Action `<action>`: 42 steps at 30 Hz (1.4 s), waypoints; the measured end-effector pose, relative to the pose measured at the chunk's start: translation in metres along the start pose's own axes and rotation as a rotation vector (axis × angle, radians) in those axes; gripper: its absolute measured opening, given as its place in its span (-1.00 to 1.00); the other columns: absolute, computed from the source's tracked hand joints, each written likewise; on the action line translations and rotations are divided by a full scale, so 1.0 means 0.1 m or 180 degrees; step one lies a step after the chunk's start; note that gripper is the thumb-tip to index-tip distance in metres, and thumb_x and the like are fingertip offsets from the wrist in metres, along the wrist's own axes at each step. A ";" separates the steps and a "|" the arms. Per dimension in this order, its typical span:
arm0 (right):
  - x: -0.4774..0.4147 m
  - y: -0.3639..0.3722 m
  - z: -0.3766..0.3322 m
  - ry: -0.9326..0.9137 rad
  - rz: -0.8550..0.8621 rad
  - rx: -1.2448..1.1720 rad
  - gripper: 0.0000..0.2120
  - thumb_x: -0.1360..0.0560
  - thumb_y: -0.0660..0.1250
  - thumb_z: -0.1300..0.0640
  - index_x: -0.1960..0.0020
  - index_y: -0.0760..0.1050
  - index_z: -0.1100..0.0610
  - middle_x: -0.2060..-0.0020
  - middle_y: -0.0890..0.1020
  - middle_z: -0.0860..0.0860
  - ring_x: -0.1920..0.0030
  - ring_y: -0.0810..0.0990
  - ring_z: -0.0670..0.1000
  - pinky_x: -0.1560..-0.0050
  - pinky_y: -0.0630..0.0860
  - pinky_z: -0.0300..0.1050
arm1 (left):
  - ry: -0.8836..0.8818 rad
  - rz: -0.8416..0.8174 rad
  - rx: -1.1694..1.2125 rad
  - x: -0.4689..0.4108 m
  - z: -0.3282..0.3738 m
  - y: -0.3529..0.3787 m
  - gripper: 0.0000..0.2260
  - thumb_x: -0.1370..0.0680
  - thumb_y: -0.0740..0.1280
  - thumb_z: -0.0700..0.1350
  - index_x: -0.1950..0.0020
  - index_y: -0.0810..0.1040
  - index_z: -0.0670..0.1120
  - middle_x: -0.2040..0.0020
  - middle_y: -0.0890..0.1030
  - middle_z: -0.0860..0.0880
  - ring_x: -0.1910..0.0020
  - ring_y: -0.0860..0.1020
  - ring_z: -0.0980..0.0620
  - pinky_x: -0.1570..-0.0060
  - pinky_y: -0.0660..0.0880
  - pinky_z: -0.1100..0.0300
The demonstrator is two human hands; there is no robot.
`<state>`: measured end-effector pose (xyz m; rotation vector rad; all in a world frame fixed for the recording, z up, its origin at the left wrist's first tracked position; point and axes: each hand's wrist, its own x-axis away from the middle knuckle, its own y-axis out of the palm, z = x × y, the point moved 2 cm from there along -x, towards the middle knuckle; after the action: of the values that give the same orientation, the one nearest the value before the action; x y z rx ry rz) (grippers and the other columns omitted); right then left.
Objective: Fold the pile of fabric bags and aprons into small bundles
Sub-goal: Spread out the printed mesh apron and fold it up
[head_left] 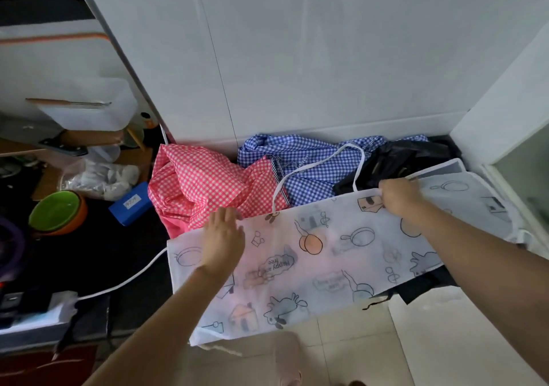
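Observation:
A white apron printed with cartoon drawings (pixel 312 266) lies spread across the dark counter, its lower edge hanging over the front. My left hand (pixel 224 237) lies flat on its upper left part, fingers straight. My right hand (pixel 399 197) grips the apron's top edge near the right, where a white strap (pixel 315 165) loops up. Behind it sits the pile: a crumpled pink checked fabric (pixel 202 183), a blue checked fabric (pixel 312 157) and a black fabric (pixel 401 160).
White tiled wall (pixel 326 58) stands behind the pile. On the left of the counter are a blue box (pixel 129 204), a green bowl in an orange one (pixel 58 212), a plastic bag (pixel 101 177) and a white cable (pixel 124 281). Tiled floor (pixel 356 341) lies below.

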<state>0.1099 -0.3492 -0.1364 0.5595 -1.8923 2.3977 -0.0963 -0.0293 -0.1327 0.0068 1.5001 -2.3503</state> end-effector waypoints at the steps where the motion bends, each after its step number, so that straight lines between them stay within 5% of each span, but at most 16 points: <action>1: -0.01 -0.01 -0.01 0.0049 0.0013 -0.0162 -0.91 -0.52 0.24 0.26 0.05 0.50 0.13 0.06 0.61 0.11 -0.02 0.56 0.16 -0.10 0.43 -0.01 | 0.0103 -0.0203 0.0264 0.03 0.20 0.07 -0.84 -0.44 0.36 -0.36 0.04 0.50 -0.19 0.13 0.56 -0.09 0.23 0.50 0.00 0.20 0.56 0.08; 3: -0.02 -0.02 -0.03 0.0113 0.0029 -0.0319 -0.91 -0.51 0.23 0.28 0.06 0.49 0.15 0.06 0.61 0.12 0.00 0.57 0.17 -0.08 0.48 0.02 | 0.0077 -0.0637 0.0549 0.07 0.56 0.26 -0.90 -0.56 0.27 -0.23 -0.05 0.49 -0.17 0.06 0.59 -0.09 0.22 0.54 0.03 0.17 0.57 0.10; 5: -0.01 -0.02 -0.02 0.0134 -0.0024 -0.0279 -0.91 -0.52 0.23 0.26 0.04 0.50 0.15 0.09 0.60 0.12 -0.01 0.56 0.18 -0.09 0.48 0.02 | 0.0103 -0.1088 0.0546 0.11 0.94 0.50 -0.73 -0.61 0.19 -0.08 -0.27 0.42 -0.15 -0.16 0.53 -0.09 -0.05 0.54 0.00 -0.10 0.51 0.12; 7: -0.01 -0.02 -0.03 0.0121 -0.0059 -0.0166 -0.89 -0.52 0.23 0.27 0.05 0.49 0.13 0.15 0.55 0.08 -0.04 0.54 0.18 -0.16 0.42 0.05 | 0.0111 -0.1573 0.0210 0.12 1.23 0.72 -0.51 -0.63 0.11 0.09 -0.49 0.19 -0.12 -0.43 0.30 -0.11 -0.40 0.31 -0.06 -0.42 0.26 -0.02; 9: -0.01 -0.07 -0.03 0.0087 -0.0214 -0.0092 -0.88 -0.50 0.25 0.28 0.12 0.44 0.07 0.16 0.54 0.06 -0.07 0.52 0.18 -0.27 0.35 0.13 | -0.0097 -0.2002 -0.0211 0.12 1.37 0.89 -0.31 -0.57 -0.04 0.30 -0.57 -0.07 -0.08 -0.57 -0.03 -0.07 -0.55 -0.06 -0.11 -0.44 -0.06 -0.25; 11: -0.02 -0.15 0.04 -0.0004 -0.0277 -0.0263 -0.89 -0.53 0.25 0.16 0.17 0.41 0.05 0.19 0.53 0.03 -0.10 0.51 0.17 -0.36 0.22 0.21 | -0.0473 -0.2310 -0.0325 0.13 1.38 1.06 -0.20 -0.51 -0.10 0.39 -0.55 -0.27 -0.07 -0.55 -0.29 -0.06 -0.52 -0.28 -0.12 -0.36 -0.20 -0.37; 14: -0.09 -0.31 0.35 0.0000 -0.0013 -0.0666 -0.74 -0.55 0.23 -0.13 0.01 0.48 0.06 0.03 0.56 0.07 -0.21 0.45 0.19 -0.40 0.07 0.26 | -0.0682 -0.2304 -0.0402 0.21 1.31 1.19 -0.17 -0.51 -0.07 0.42 -0.51 -0.38 -0.05 -0.50 -0.42 -0.05 -0.48 -0.38 -0.13 -0.30 -0.26 -0.44; 19: 0.11 -0.34 1.25 0.0613 0.0921 -0.2467 -0.51 -0.50 0.35 -0.09 -0.26 0.44 0.24 -0.22 0.51 0.21 -0.23 0.47 0.21 -0.21 0.36 0.03 | -0.0741 -0.2284 -0.0501 0.22 1.36 1.25 -0.06 -0.38 -0.13 0.50 -0.49 -0.44 -0.06 -0.48 -0.44 -0.08 -0.45 -0.41 -0.15 -0.27 -0.28 -0.46; 22: 0.56 -0.12 1.52 0.0850 0.1306 -0.3146 -0.53 -0.44 0.39 -0.09 -0.17 0.48 0.25 -0.11 0.57 0.20 -0.12 0.54 0.19 -0.05 0.45 0.01 | -0.0748 -0.2354 -0.0565 0.19 1.39 1.26 0.03 -0.27 -0.16 0.54 -0.47 -0.46 -0.08 -0.45 -0.46 -0.10 -0.37 -0.47 -0.14 -0.25 -0.30 -0.44; 25: 1.02 0.19 1.72 0.1168 0.1132 -0.3639 -0.46 -0.42 0.43 -0.14 -0.25 0.44 0.17 -0.19 0.54 0.09 -0.17 0.53 0.09 -0.08 0.43 -0.05 | -0.0788 -0.2399 -0.0580 0.17 1.45 1.26 0.10 -0.16 -0.19 0.55 -0.47 -0.45 -0.09 -0.44 -0.46 -0.12 -0.34 -0.47 -0.14 -0.25 -0.30 -0.43; 28: 1.30 0.53 1.78 0.1343 0.0717 -0.3981 -0.36 -0.24 0.36 -0.38 -0.09 0.52 0.08 0.11 0.59 -0.02 0.11 0.56 -0.02 0.16 0.44 -0.13 | -0.0774 -0.2431 -0.0528 0.16 1.45 1.24 0.14 -0.14 -0.16 0.56 -0.47 -0.44 -0.11 -0.41 -0.47 -0.13 -0.34 -0.47 -0.14 -0.23 -0.33 -0.41; 32: 1.37 0.79 1.84 0.1196 0.0308 -0.4399 -0.70 -0.35 0.53 -0.02 0.07 0.54 0.12 0.27 0.55 0.00 0.19 0.53 0.05 0.13 0.42 -0.08 | -0.0747 -0.2521 -0.0571 0.14 1.45 1.26 0.18 -0.11 -0.14 0.60 -0.48 -0.43 -0.11 -0.42 -0.47 -0.14 -0.37 -0.47 -0.17 -0.21 -0.33 -0.44; 36: 1.30 0.74 1.95 0.1007 0.0017 -0.4576 -0.92 -0.46 0.44 0.13 0.08 0.61 0.13 0.21 0.65 0.12 0.12 0.63 0.14 0.01 0.52 0.06 | -0.0741 -0.2699 -0.0662 0.12 1.48 1.24 0.25 -0.05 -0.09 0.62 -0.47 -0.47 -0.10 -0.42 -0.49 -0.14 -0.40 -0.46 -0.20 -0.21 -0.31 -0.46; 39: 1.21 0.50 2.08 0.0980 0.0147 -0.4387 -0.88 -0.53 0.33 0.17 0.13 0.59 0.18 0.24 0.60 0.19 0.12 0.56 0.06 0.04 0.40 -0.08 | -0.0685 -0.2847 -0.0727 0.12 1.48 1.21 0.29 -0.02 -0.03 0.62 -0.45 -0.49 -0.11 -0.39 -0.51 -0.15 -0.43 -0.43 -0.24 -0.22 -0.26 -0.49; 42: 1.09 0.05 2.20 0.0511 0.0018 -0.4403 -0.82 -0.57 0.26 0.22 0.18 0.55 0.12 0.25 0.56 0.04 0.15 0.49 -0.02 0.07 0.36 -0.18 | -0.0607 -0.2847 -0.0636 0.15 1.43 1.20 0.31 -0.03 0.05 0.63 -0.45 -0.49 -0.08 -0.43 -0.51 -0.13 -0.41 -0.45 -0.21 -0.23 -0.24 -0.50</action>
<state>0.0633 -0.5799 -0.0660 0.1930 -2.7205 0.6173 -0.0489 -0.2043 -0.1785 -1.1136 1.8741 -2.6698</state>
